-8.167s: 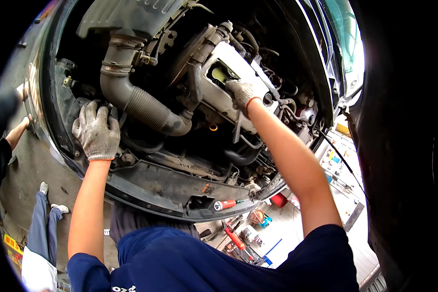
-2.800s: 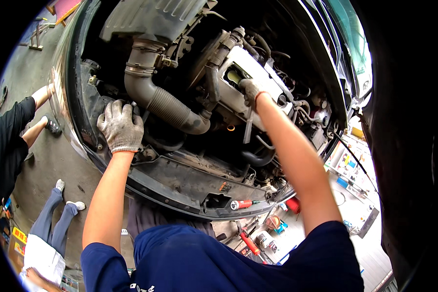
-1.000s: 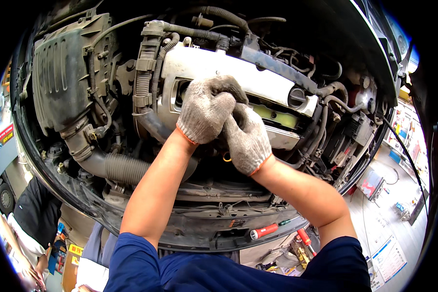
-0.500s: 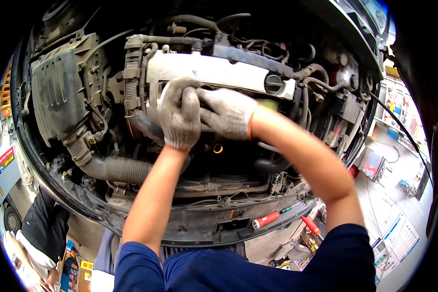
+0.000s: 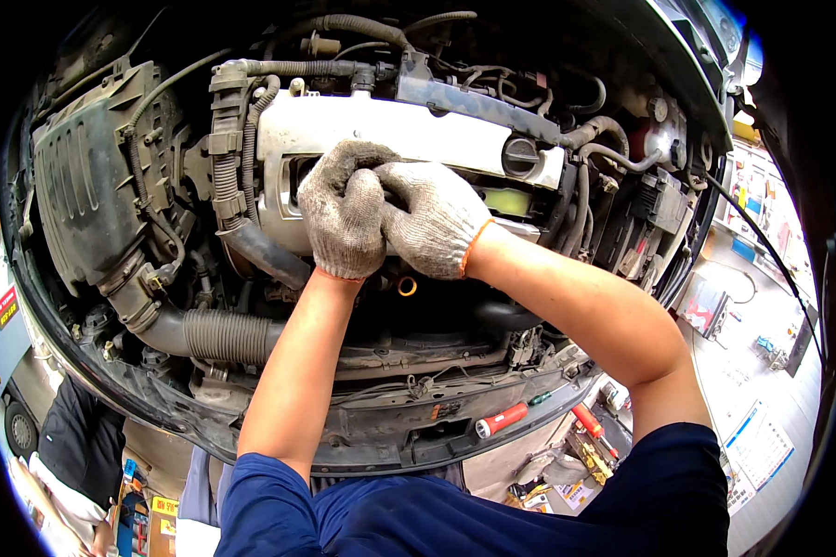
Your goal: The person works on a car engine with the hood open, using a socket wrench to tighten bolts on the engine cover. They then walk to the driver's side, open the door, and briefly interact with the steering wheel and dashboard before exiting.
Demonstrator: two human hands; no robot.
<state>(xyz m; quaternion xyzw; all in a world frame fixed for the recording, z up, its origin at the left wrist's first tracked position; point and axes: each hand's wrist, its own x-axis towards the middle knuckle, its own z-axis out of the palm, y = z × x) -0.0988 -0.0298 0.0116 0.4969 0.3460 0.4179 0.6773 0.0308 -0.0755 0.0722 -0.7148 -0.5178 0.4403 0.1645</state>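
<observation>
Both hands wear soiled grey-white knit gloves and meet over the front of a silver engine cover [image 5: 372, 119]. My left hand [image 5: 342, 218] is closed, its fingers curled inward. Against it presses my right hand [image 5: 437, 215], also closed, fingers bent toward the left palm. Whatever lies between them is hidden by the gloves. To the right of the right glove, a yellow-green surface [image 5: 508, 200] shows in a slot of the cover. A black round filler cap [image 5: 521, 157] sits above that slot. Below the gloves is a yellow ring [image 5: 407, 286], apart from them.
A black air-filter box [image 5: 84, 176] and a ribbed intake hose [image 5: 223, 334] fill the left side. On the front crossmember lie a red flashlight [image 5: 503, 420] and a green-tipped tool [image 5: 541, 397]. Another person's dark clothing [image 5: 82, 432] shows at lower left.
The engine bay has shifted slightly left in view. My hands stay together over the cover, less blurred now, and more of the yellow-green surface shows beside the right glove.
</observation>
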